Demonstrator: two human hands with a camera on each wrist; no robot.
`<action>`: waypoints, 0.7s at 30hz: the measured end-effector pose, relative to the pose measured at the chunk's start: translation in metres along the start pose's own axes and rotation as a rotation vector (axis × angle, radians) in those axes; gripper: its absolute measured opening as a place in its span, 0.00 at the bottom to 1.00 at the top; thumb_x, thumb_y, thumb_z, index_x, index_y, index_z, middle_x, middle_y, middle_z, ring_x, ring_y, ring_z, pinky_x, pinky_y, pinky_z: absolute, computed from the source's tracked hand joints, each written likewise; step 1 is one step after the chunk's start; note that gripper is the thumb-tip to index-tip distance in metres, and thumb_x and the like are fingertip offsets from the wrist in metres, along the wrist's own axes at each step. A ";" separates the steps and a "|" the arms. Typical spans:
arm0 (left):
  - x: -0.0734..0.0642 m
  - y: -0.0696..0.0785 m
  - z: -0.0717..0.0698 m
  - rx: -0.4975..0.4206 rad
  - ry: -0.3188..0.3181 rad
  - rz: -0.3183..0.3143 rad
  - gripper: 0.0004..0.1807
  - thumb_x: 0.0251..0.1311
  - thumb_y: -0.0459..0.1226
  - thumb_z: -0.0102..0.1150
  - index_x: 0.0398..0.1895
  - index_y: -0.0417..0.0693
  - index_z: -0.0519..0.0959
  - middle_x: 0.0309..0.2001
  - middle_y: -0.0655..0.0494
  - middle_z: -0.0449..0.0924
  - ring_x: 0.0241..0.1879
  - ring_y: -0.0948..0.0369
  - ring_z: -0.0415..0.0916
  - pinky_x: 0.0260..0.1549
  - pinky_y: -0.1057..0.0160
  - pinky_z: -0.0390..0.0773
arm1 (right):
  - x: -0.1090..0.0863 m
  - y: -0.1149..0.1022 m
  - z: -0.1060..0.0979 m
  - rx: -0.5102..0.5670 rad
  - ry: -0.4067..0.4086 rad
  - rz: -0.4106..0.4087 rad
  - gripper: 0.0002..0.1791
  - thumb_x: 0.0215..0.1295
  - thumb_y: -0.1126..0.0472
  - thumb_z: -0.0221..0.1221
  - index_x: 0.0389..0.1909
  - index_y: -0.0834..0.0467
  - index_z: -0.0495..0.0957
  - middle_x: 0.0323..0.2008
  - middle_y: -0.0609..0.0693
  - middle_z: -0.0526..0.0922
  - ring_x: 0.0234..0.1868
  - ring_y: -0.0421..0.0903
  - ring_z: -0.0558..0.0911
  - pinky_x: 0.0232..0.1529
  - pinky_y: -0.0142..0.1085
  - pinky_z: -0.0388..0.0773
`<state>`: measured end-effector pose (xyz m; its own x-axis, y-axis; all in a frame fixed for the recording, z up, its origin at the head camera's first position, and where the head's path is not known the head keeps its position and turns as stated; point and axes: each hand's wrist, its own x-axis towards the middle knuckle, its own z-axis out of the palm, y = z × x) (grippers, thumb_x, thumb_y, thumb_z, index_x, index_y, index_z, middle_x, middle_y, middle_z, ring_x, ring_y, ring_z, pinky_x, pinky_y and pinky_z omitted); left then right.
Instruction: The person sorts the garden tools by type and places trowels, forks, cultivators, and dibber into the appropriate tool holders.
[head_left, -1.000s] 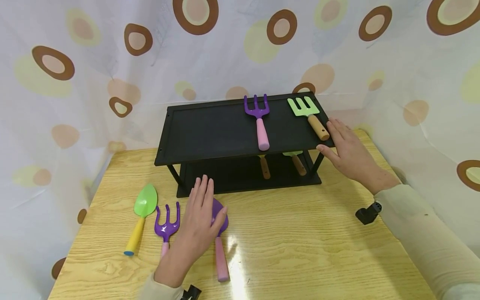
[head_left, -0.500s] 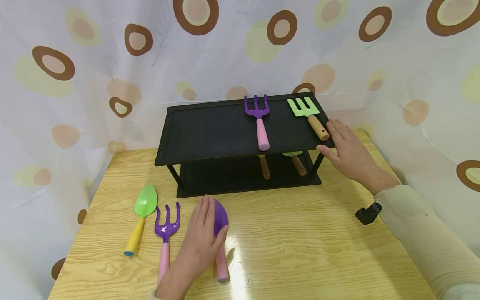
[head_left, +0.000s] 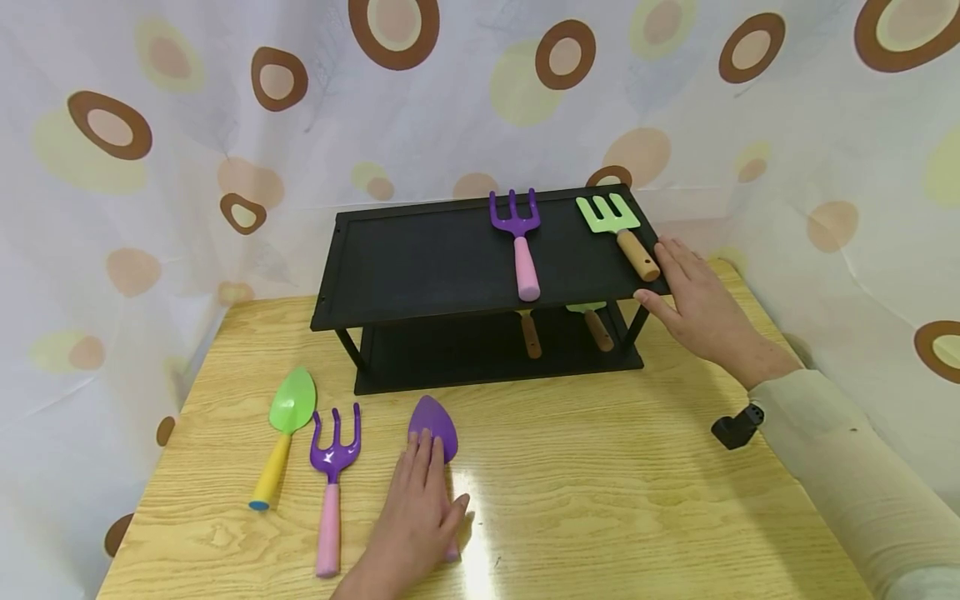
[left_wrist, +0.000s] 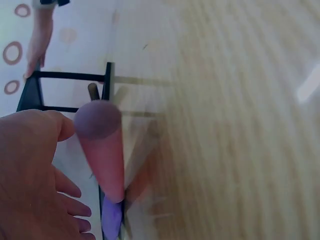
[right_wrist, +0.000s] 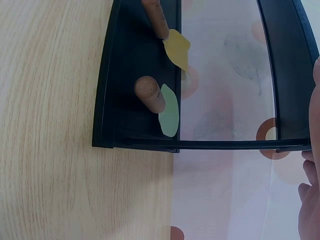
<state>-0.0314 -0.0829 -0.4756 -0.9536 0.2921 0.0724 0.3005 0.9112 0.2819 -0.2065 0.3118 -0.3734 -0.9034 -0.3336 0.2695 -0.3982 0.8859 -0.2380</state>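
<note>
My left hand [head_left: 416, 517] is over a purple trowel [head_left: 435, 421] with a pink handle, lying on the table. Its fingers lie fairly straight toward the blade and hide much of the handle. Seen from the left wrist, the thumb is close beside the pink handle [left_wrist: 106, 162]; contact is unclear. My right hand [head_left: 701, 312] rests on the right edge of a black two-tier rack [head_left: 420, 258], fingers extended. The rack's top bears a purple hand fork [head_left: 527, 267] with a pink handle and a pale green hand fork [head_left: 636, 254] with a wooden handle.
Left of the trowel lie another purple hand fork [head_left: 328, 529] and a green trowel [head_left: 292, 402] with a yellow handle. On the rack's lower tier are two wooden-handled tools, one with a yellow blade [right_wrist: 177, 49], one pale green [right_wrist: 170, 112]. A patterned curtain [head_left: 420, 125] hangs behind.
My left hand has drawn back toward the near edge, from over the trowel's blade to over its handle. The right hand and the rack have stayed put.
</note>
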 end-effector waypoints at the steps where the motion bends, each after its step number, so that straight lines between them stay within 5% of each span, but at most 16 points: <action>1: -0.001 0.001 0.002 0.003 -0.002 0.006 0.41 0.60 0.55 0.44 0.68 0.37 0.49 0.69 0.39 0.44 0.70 0.47 0.39 0.66 0.49 0.50 | 0.000 0.000 0.000 0.001 -0.002 0.001 0.40 0.66 0.43 0.43 0.69 0.59 0.37 0.71 0.54 0.38 0.71 0.52 0.38 0.70 0.48 0.37; 11: -0.011 0.009 0.013 0.001 -0.137 -0.018 0.46 0.57 0.58 0.43 0.68 0.34 0.46 0.70 0.38 0.39 0.70 0.48 0.37 0.66 0.50 0.49 | 0.001 -0.001 -0.001 0.001 -0.009 0.003 0.40 0.66 0.42 0.42 0.69 0.59 0.37 0.71 0.54 0.38 0.71 0.52 0.38 0.70 0.48 0.36; 21: -0.014 0.012 0.019 0.052 0.026 0.076 0.35 0.54 0.36 0.47 0.63 0.25 0.53 0.66 0.30 0.47 0.67 0.43 0.46 0.64 0.52 0.56 | 0.000 -0.001 -0.001 0.003 -0.005 0.003 0.40 0.66 0.42 0.42 0.69 0.59 0.38 0.71 0.54 0.38 0.71 0.52 0.38 0.70 0.48 0.37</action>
<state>-0.0140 -0.0706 -0.4909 -0.9278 0.3545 0.1164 0.3723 0.9006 0.2242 -0.2054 0.3113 -0.3723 -0.9054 -0.3323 0.2642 -0.3957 0.8860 -0.2419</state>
